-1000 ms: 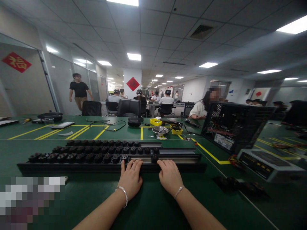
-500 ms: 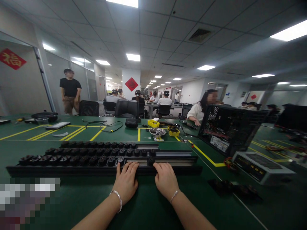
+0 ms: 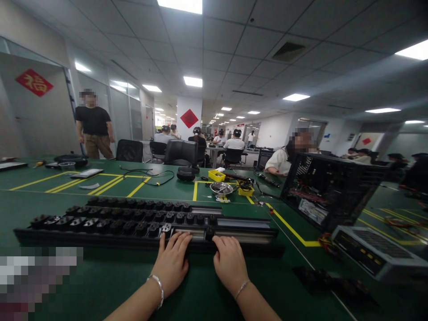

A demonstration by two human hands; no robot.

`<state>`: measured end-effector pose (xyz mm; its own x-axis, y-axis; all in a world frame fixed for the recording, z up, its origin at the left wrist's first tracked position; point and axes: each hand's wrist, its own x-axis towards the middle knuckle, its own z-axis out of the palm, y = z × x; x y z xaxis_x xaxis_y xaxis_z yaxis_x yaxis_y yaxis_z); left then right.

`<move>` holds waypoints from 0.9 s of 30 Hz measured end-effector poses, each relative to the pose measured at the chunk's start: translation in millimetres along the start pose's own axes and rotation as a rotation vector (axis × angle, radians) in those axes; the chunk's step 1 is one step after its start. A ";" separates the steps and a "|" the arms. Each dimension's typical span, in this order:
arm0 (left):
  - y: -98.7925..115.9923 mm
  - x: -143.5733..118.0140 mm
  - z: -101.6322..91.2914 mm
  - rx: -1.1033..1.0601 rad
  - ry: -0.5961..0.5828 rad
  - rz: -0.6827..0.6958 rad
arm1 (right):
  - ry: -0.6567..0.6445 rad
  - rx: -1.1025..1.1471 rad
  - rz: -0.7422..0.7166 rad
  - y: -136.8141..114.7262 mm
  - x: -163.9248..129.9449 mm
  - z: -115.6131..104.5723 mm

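Both hands flat on the rail

Both my hands lie palm down, fingers spread a little, pinching nothing. My left hand [image 3: 173, 264] has its fingertips on the near edge of the black rail [image 3: 147, 227], just below the last of the black plugs [image 3: 110, 220]; my right hand [image 3: 230, 264] rests beside it, fingertips on the bare silver strip [image 3: 245, 223]. That rail lies straight ahead of my fingers, its long axis running left to right across the lower middle of the frame on the green table [image 3: 207, 294]. Neither hand is nearer. At right stands an open PC case [image 3: 329, 187]; upper left, a person in black [image 3: 92, 129].
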<state>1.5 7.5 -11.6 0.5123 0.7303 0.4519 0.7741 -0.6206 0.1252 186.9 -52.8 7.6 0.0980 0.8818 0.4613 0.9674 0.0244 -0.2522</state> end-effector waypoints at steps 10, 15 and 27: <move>1.2 0.3 -1.8 0.007 0.008 0.007 | -0.003 -0.066 -0.026 0.7 0.3 -1.9; 0.3 0.7 0.2 -0.017 0.009 0.007 | 0.011 -0.058 -0.033 1.2 -0.2 -1.9; 0.5 2.0 -0.4 -0.007 0.000 0.011 | 0.006 -0.173 0.047 -2.5 -7.4 2.0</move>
<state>2.8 8.5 -10.3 0.5211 0.7233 0.4531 0.7659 -0.6306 0.1258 183.3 -58.4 3.1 0.1448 0.8773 0.4577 0.9874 -0.0983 -0.1239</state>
